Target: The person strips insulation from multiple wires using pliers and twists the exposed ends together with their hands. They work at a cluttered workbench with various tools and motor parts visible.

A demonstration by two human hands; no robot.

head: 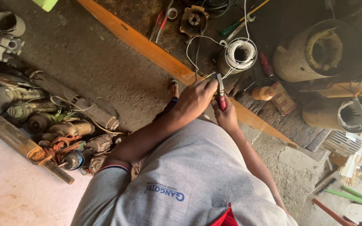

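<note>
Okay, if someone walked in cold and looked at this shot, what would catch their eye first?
Most likely the two hands at the centre: the right hand grips red-handled pliers while the left hand pinches a thin white wire beside them. That wire loops up to a motor stator on the floor, and a heap of old motor parts lies at the left.

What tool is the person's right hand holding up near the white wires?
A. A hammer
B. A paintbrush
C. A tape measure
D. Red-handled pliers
D: the right hand grips red-handled pliers, whose dark metal tip points up toward the thin white wires, while the left hand pinches the wire ends beside it.
</note>
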